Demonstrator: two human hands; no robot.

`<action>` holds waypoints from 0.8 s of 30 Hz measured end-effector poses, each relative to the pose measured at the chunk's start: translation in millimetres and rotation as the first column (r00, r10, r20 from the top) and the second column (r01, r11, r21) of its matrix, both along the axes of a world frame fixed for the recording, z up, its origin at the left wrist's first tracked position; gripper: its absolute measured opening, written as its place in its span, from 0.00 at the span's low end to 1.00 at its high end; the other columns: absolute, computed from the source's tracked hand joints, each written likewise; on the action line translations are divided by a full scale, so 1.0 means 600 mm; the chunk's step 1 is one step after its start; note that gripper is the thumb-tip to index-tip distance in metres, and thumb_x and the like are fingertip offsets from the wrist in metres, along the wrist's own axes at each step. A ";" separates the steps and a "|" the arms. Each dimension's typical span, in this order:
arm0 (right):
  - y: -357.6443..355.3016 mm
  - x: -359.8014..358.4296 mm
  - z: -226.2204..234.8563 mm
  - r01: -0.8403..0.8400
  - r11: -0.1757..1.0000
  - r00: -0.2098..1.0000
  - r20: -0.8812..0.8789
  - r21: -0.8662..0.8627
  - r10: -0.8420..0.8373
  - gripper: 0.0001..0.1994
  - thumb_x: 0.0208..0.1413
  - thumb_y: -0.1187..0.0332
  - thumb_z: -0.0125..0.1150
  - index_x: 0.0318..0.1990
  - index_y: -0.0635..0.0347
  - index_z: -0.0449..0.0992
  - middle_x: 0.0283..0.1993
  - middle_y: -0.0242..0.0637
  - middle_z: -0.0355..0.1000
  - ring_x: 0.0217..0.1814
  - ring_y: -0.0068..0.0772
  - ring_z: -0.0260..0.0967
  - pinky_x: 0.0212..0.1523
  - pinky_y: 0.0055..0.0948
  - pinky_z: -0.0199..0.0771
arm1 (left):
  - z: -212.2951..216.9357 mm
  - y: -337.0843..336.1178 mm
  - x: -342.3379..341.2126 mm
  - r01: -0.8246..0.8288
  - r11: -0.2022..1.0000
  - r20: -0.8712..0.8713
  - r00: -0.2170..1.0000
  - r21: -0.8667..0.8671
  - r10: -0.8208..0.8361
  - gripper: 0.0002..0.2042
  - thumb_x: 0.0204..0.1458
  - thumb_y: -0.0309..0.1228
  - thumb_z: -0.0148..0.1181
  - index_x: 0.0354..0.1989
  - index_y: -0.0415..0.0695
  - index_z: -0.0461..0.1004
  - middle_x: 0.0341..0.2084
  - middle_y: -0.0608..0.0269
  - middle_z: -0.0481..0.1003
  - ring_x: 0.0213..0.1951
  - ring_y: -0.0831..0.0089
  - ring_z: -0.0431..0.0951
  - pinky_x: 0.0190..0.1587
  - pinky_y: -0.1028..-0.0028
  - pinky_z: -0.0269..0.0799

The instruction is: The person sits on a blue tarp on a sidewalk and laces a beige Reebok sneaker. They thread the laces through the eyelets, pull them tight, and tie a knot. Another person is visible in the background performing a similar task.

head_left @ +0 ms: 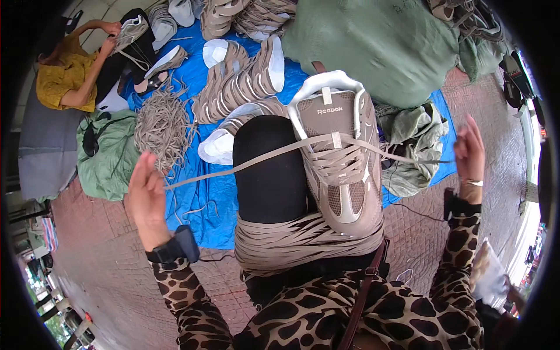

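Note:
A taupe and white sneaker (373,175) rests upright on my right thigh, toe toward me, its lower eyelets laced in a crisscross. From its upper eyelets a flat taupe shoelace (251,162) stretches out to both sides. My left hand (146,189) is closed on one end of it, out to the left past my black-clad knee. Far to the right, my right hand (470,153) grips the other end, fingers partly blurred. Both lengths are held off the shoe, fairly taut. A thick bundle of matching laces (291,248) lies across my lap under the toe.
On a blue sheet (198,227) are a heap of loose laces (163,125) and rows of nested shoe uppers (233,87). A large green sack (367,46) lies beyond. At the far left, a person in yellow (64,81) handles another shoe (133,30).

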State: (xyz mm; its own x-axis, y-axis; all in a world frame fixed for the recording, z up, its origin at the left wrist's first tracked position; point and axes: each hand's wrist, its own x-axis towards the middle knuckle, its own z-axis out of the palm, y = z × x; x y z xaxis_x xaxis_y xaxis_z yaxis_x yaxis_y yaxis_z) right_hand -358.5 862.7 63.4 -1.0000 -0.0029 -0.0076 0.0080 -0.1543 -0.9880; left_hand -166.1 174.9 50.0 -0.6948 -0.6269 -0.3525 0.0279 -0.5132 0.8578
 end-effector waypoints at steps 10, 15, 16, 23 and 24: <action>-0.391 0.008 0.139 -0.780 0.471 0.577 0.184 0.412 0.795 0.30 0.48 0.84 0.42 0.63 0.61 0.60 0.17 0.25 0.64 0.20 0.15 0.62 0.24 0.17 0.58 | 0.079 0.307 -0.147 0.760 0.448 0.294 0.614 -0.471 -0.732 0.10 0.65 0.31 0.52 0.43 0.39 0.77 0.24 0.70 0.77 0.21 0.87 0.71 0.24 0.83 0.61; -0.385 -0.011 0.142 -0.806 0.280 0.463 0.262 0.522 0.847 0.27 0.49 0.85 0.44 0.60 0.61 0.61 0.16 0.24 0.62 0.18 0.16 0.55 0.22 0.20 0.55 | 0.093 0.313 -0.130 0.797 0.180 0.490 0.513 -0.576 -0.704 0.08 0.64 0.30 0.53 0.39 0.40 0.77 0.17 0.71 0.73 0.21 0.85 0.75 0.23 0.81 0.64; -0.386 -0.012 0.145 -0.799 0.262 0.463 0.275 0.542 0.843 0.26 0.48 0.85 0.45 0.58 0.61 0.62 0.16 0.24 0.61 0.18 0.16 0.54 0.22 0.21 0.53 | 0.094 0.314 -0.128 0.783 0.147 0.487 0.510 -0.605 -0.709 0.08 0.63 0.30 0.53 0.39 0.40 0.77 0.17 0.71 0.73 0.20 0.85 0.75 0.23 0.81 0.64; -0.408 0.009 0.165 -0.371 0.154 0.556 0.087 0.916 0.826 0.17 0.45 0.82 0.50 0.45 0.61 0.68 0.14 0.39 0.65 0.17 0.41 0.66 0.22 0.35 0.64 | 0.083 0.327 -0.127 0.592 -0.070 0.510 0.621 -0.803 -0.595 0.06 0.58 0.30 0.55 0.31 0.43 0.74 0.16 0.56 0.73 0.20 0.59 0.77 0.24 0.65 0.68; -0.411 0.015 0.162 -0.308 0.151 0.558 0.050 0.939 0.828 0.16 0.45 0.82 0.50 0.44 0.61 0.68 0.15 0.41 0.66 0.18 0.45 0.68 0.23 0.38 0.65 | 0.083 0.328 -0.127 0.556 -0.095 0.496 0.636 -0.826 -0.591 0.05 0.57 0.29 0.55 0.31 0.43 0.74 0.17 0.54 0.73 0.21 0.56 0.77 0.24 0.63 0.68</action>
State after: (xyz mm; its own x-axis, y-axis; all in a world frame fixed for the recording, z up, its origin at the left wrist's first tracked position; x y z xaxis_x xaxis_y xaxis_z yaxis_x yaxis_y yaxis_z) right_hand -349.6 616.2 160.8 -0.5634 -0.8243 -0.0554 -0.7092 0.5169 -0.4794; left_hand -242.1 371.6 99.9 -0.9792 0.1874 0.0782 0.1910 0.7194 0.6678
